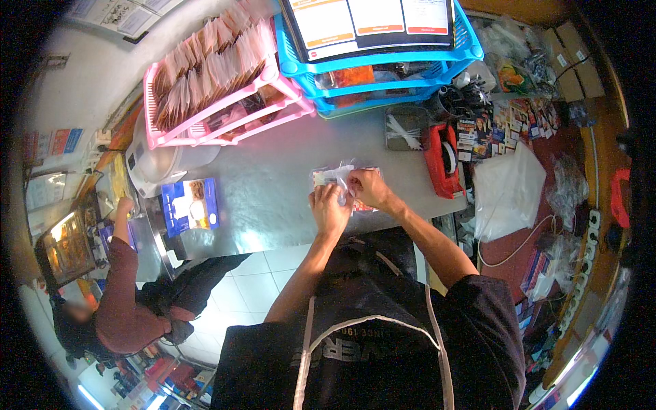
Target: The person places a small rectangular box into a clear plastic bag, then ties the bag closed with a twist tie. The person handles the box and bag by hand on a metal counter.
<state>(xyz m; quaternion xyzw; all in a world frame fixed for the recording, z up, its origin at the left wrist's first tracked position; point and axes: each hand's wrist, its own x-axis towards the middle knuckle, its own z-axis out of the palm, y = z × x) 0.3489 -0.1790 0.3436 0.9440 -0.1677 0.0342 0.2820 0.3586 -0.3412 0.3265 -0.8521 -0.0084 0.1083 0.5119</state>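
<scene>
Both hands are together near the front edge of a steel worktop [266, 154]. Between them is a small clear plastic bag [344, 171], partly hidden by the fingers. Red-and-white checked printed packaging [322, 178] lies under or inside the bag; which one I cannot tell. My left hand [330, 207] holds the lower left part of the plastic, with its fingertips on the packaging. My right hand [371, 188] pinches the plastic at the right, its fingers bent close to the left thumb.
Behind stand a pink basket [225, 128] of filled sachets and blue stacked baskets [379, 92] under a lit screen [379, 25]. Rightward are a red tape dispenser [442, 164], a tub of white strips [405, 132] and clear plastic bags [507, 195]. A blue printed box [190, 206] and another person [128, 307] are leftward.
</scene>
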